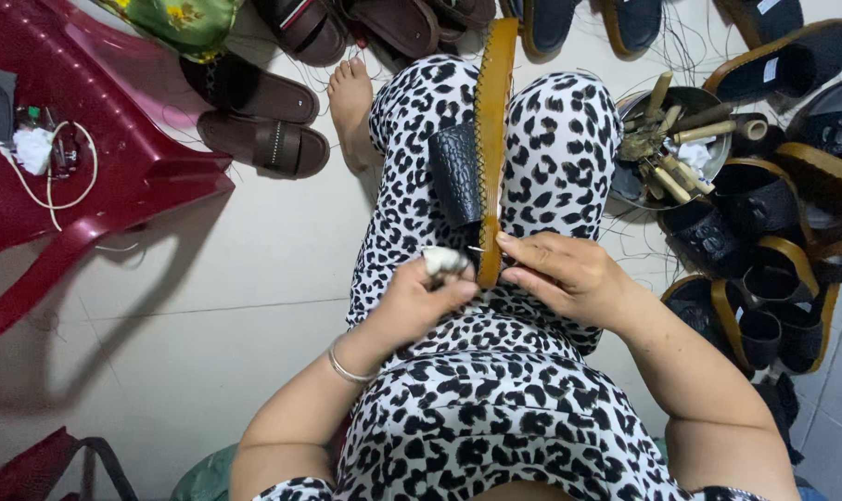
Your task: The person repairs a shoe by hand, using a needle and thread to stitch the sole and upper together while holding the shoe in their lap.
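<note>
The left hand [421, 299] pinches a small white-wrapped tool [442, 261], and the right hand [562, 274] grips the near end of a tan-soled sandal [491, 139]. The sandal stands on edge between both hands, reaching away along the lap, with a metal bowl of tools [671, 139] beyond the right hand.

We see a sandal [489, 139] whose tan sole edge looks matt and stitched, its black strap [456, 172] embossed like glossy leather. Our printed trousers [551, 158] are soft matt cloth. The bowl [676, 148] is shiny metal holding wooden-looking handles. The red chair [115, 158] is glossy plastic; the floor [254, 269] is smooth tile.
</note>
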